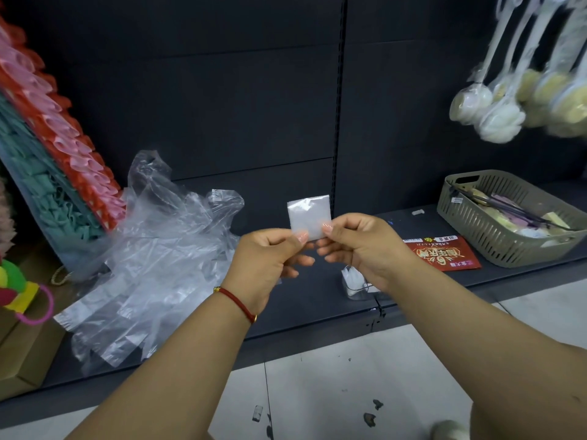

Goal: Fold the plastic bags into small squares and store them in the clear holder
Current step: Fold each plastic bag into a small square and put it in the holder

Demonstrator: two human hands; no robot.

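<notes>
Evidently, the folded bag [308, 215] is pinched at its lower edge by the fingers of both the left hand [266, 265] and the right hand [365, 249] – held up, probably to check its squareness – with the clear holder [355, 284] at five o'clock and loose plastic bags [152, 258] at nine.

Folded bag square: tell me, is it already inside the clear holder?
No. Both the left hand and right hand pinch the folded bag square above the shelf.

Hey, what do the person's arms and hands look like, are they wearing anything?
Both forearms are bare, with no sleeves or gloves in view. The left hand has a thin red cord bracelet with small gold beads at its wrist. The right hand and its wrist show nothing worn. The fingernails look short and plain.
</notes>
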